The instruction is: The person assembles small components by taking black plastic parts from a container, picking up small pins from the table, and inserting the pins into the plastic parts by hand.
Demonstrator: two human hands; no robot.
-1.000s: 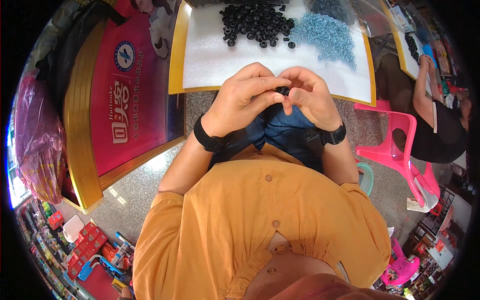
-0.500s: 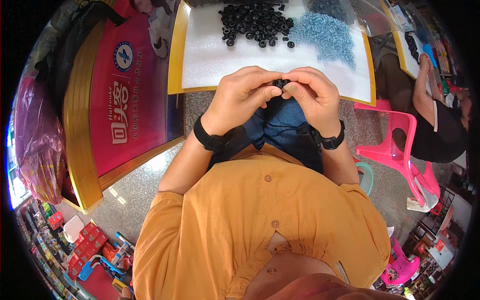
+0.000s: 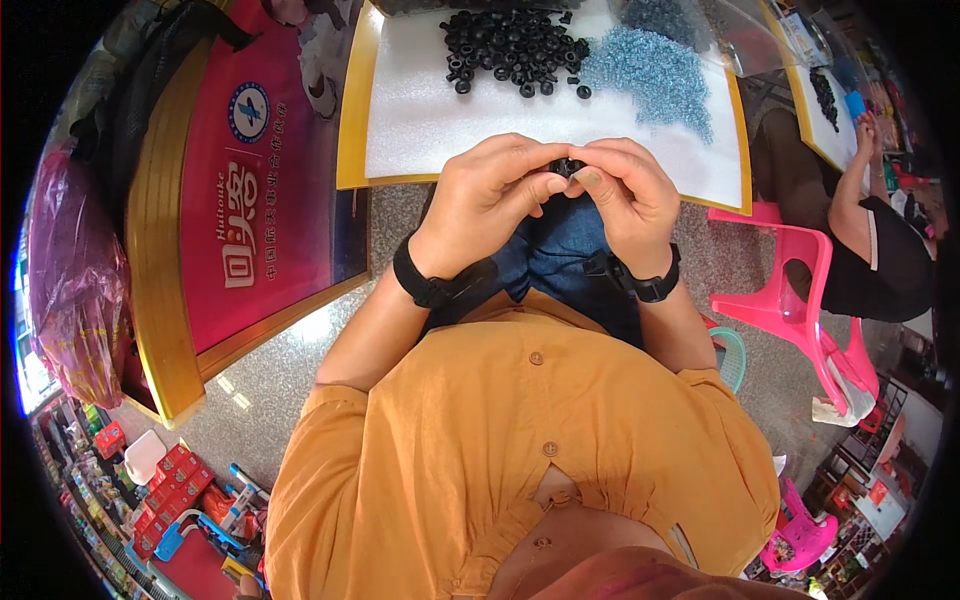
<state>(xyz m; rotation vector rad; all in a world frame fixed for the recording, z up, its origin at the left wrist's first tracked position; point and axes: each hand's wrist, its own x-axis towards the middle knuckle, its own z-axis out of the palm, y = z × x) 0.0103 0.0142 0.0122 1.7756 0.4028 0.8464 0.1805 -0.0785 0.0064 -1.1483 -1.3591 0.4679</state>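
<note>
Between the fingertips of both my hands is a small black round part point(image 3: 566, 167), held just off the near edge of the white-topped table. My left hand point(image 3: 500, 190) pinches it from the left with thumb and forefinger. From the right, the thumb and forefinger of my right hand point(image 3: 628, 195) close on it too. The fingers cover much of the part, so its exact kind cannot be made out. Beyond my hands lies a pile of similar black round parts point(image 3: 510, 50), several of them ring-shaped. Right of that pile spreads a heap of small clear-blue pieces point(image 3: 650, 75).
The white table point(image 3: 420, 130) has a yellow edge. A clear plastic container point(image 3: 745, 40) stands at its far right. A pink plastic chair point(image 3: 770, 290) is to the right, with a person point(image 3: 890, 250) seated beyond. At left stands a wood-edged red counter point(image 3: 160, 300).
The black part has turned or shifted slightly between my fingertips, and my right wrist has moved a little left. The seated person's hands have shifted at the other table.
</note>
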